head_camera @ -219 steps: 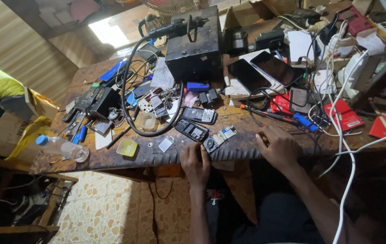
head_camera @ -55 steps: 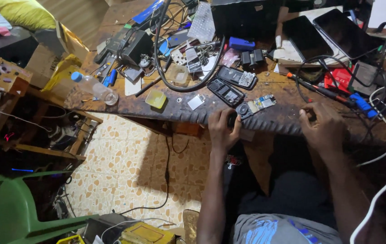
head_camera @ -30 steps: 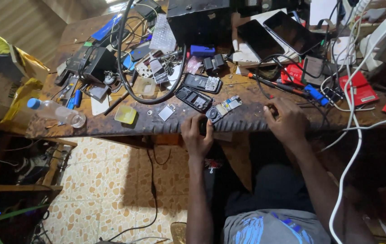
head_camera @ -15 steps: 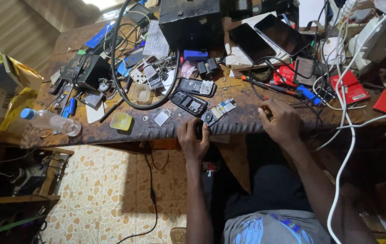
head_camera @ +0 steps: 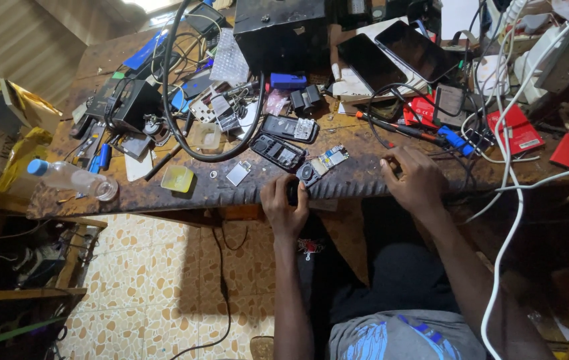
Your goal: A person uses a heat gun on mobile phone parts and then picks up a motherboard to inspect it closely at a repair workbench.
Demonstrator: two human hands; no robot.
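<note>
Since half a second earlier, little had moved: both hands remained at the worktop (head_camera: 164, 193) front edge. Left hand (head_camera: 284, 207) curled around a small dark part, just below the bare circuit board (head_camera: 322, 164); right hand (head_camera: 418, 179) fingers bent, pinching something too small to tell. Best handled, in my judgement, with wrists braced on the edge, clear of loose cables.

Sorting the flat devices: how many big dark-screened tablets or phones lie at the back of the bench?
2: one dark slab beside the black box, the other dark slab just right of it, overlapping. Clutter may hide more.
</note>
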